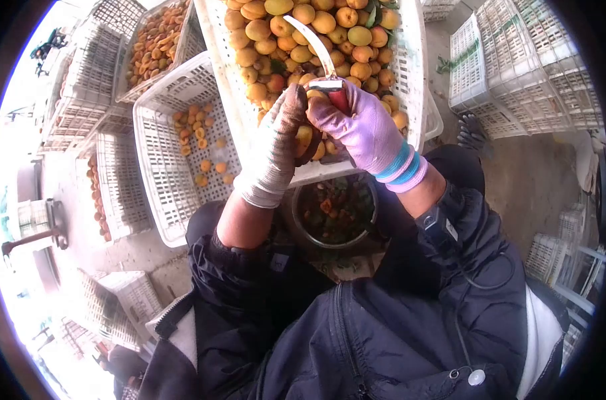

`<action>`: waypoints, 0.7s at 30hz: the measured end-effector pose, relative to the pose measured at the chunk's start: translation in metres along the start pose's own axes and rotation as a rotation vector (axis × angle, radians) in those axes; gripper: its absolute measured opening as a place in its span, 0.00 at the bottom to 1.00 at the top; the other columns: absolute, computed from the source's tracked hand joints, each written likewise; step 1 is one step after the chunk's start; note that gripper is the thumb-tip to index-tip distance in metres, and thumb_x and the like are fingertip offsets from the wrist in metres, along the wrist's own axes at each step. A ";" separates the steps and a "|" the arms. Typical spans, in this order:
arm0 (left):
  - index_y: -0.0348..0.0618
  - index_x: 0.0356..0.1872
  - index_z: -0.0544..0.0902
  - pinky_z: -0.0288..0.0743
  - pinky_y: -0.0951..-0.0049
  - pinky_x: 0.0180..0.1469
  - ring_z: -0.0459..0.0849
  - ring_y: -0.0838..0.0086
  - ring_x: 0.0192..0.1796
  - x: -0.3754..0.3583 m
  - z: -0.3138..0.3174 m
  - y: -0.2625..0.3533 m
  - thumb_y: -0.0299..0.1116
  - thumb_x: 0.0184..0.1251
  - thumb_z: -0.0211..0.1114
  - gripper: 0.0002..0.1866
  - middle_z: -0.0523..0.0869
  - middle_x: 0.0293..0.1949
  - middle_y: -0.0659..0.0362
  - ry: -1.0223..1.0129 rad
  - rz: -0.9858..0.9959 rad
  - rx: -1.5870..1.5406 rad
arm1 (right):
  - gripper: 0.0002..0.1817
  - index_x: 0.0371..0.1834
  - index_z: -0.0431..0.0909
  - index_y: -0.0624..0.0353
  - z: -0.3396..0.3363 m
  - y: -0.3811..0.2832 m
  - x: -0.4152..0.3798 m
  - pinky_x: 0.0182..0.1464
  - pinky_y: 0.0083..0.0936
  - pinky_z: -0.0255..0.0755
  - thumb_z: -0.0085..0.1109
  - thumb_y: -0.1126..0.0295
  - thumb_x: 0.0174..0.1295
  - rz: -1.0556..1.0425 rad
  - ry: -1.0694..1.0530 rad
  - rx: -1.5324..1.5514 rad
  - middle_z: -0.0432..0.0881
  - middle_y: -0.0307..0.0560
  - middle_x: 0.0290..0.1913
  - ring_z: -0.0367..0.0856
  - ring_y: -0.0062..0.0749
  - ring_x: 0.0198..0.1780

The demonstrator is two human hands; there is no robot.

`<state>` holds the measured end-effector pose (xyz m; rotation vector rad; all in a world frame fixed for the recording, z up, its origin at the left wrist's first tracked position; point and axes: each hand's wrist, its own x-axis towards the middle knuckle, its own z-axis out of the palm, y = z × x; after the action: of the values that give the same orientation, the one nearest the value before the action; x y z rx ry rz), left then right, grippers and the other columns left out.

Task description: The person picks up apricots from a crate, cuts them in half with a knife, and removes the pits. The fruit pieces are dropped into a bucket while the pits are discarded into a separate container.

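Over a white crate (415,80) full of whole apricots (286,47), my two gloved hands meet. My right hand (363,127), in a purple glove with blue bands, is closed round the red handle of a curved knife (315,41); its blade points up and away to the left. My left hand (276,143) wears a white glove with brown-stained fingers. Its fingers are curled round an apricot (303,140), which is partly hidden by the glove. The fingertips of both hands are close together just below the blade's base.
A white crate (176,203) on the left holds several apricot halves. Behind it stands another crate of halves (159,40). Between my legs sits a metal bowl (336,243) with leaves and fruit scraps. Stacked crates (516,63) rise at right; a dark glove (471,132) lies beside them.
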<state>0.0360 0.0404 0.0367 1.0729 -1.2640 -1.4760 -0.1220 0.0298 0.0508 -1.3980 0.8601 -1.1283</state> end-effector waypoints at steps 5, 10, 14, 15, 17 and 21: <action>0.48 0.67 0.71 0.74 0.82 0.46 0.80 0.82 0.48 0.007 0.007 0.016 0.44 0.71 0.63 0.27 0.80 0.51 0.66 0.067 -0.322 -0.379 | 0.15 0.46 0.80 0.55 -0.010 -0.001 0.003 0.29 0.11 0.66 0.64 0.56 0.67 0.405 0.044 0.465 0.78 0.31 0.29 0.72 0.11 0.27; 0.46 0.64 0.73 0.75 0.78 0.46 0.78 0.83 0.41 0.008 0.011 0.009 0.36 0.65 0.71 0.27 0.81 0.41 0.68 -0.078 -0.089 -0.243 | 0.23 0.42 0.80 0.53 -0.015 -0.001 0.010 0.23 0.11 0.61 0.60 0.43 0.66 0.387 0.115 0.508 0.73 0.28 0.24 0.69 0.12 0.21; 0.44 0.61 0.76 0.74 0.79 0.44 0.77 0.83 0.39 0.004 0.015 0.006 0.35 0.62 0.74 0.26 0.82 0.40 0.67 0.147 0.123 0.262 | 0.26 0.41 0.80 0.50 -0.026 0.010 0.012 0.20 0.10 0.60 0.59 0.37 0.63 0.456 0.195 0.355 0.74 0.29 0.22 0.70 0.12 0.19; 0.44 0.58 0.78 0.74 0.79 0.44 0.77 0.82 0.38 0.004 0.014 0.006 0.33 0.61 0.74 0.24 0.82 0.40 0.66 0.160 0.202 0.336 | 0.26 0.41 0.80 0.50 -0.025 0.009 0.011 0.20 0.10 0.60 0.59 0.37 0.63 0.458 0.197 0.356 0.74 0.29 0.22 0.70 0.12 0.19; 0.43 0.52 0.82 0.74 0.78 0.45 0.78 0.81 0.37 0.008 0.012 0.005 0.29 0.58 0.76 0.20 0.83 0.39 0.64 0.190 0.364 0.483 | 0.25 0.42 0.80 0.50 -0.022 0.002 0.009 0.21 0.10 0.60 0.60 0.38 0.63 0.467 0.191 0.303 0.75 0.28 0.23 0.70 0.11 0.20; 0.40 0.47 0.84 0.77 0.77 0.47 0.82 0.79 0.40 0.011 0.010 -0.007 0.27 0.59 0.75 0.15 0.84 0.39 0.61 0.177 0.347 0.560 | 0.26 0.44 0.81 0.52 -0.015 0.004 0.004 0.25 0.10 0.65 0.62 0.39 0.62 0.446 0.141 0.217 0.76 0.27 0.27 0.74 0.10 0.25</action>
<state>0.0237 0.0329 0.0303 1.2259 -1.6829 -0.7631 -0.1348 0.0205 0.0471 -0.8980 1.0539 -0.9471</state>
